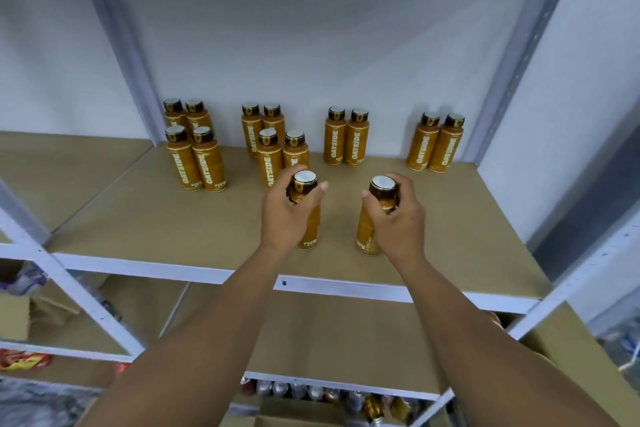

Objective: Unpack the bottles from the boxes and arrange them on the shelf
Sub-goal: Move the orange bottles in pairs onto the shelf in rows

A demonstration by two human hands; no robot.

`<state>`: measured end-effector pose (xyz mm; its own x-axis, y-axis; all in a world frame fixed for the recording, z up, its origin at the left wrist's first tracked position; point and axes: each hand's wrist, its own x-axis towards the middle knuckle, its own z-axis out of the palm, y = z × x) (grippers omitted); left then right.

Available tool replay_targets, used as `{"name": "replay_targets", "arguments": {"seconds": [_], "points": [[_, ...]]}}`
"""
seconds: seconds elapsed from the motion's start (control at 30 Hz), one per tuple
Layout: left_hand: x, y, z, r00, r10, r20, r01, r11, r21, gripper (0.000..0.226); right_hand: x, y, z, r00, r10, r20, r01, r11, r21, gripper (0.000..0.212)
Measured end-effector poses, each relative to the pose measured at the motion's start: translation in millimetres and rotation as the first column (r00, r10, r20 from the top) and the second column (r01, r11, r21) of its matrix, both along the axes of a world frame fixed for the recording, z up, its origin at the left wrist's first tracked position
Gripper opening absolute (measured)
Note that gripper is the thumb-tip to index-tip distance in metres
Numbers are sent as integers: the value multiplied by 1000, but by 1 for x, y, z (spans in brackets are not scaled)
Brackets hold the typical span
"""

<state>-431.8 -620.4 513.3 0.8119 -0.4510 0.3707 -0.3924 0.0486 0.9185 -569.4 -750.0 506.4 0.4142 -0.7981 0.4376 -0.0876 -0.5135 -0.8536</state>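
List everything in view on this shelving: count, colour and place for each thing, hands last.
standing bottles: twelve, orange with dark caps, back of the board, in groups of four, four, two, two
held bottles: two, orange, upright over the front of the board; left bottle, right bottle
shelf board: one, tan, middle level
metal frame: one, grey-white, around the board
cans: a row, mostly silvery, bottom level; count unclear
packets: red, lower left; count unclear
cardboard box: one, tan, lower left
left hand: grips the left bottle's neck
right hand: grips the right bottle's neck
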Motion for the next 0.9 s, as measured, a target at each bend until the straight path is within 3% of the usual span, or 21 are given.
{"name": "replay_targets", "arguments": {"seconds": [0.17,0.3,0.47,0.9], "points": [[7,-10,4,997,-76,21,75,997,34,46,13,1,4,999,16,-46,-15,1000,26,50],[14,-1,-4,989,-150,-3,150,983,110,76,5,0,-9,994,43,-98,-39,998,43,70],[22,13,-35,980,-201,-10,198,959,201,93,-7,7,-28,985,-15,-173,26,998,59,93],[25,15,-52,984,-156,84,122,940,318,97,-7,7,-38,959,-15,-283,12,1000,-15,90]]}}
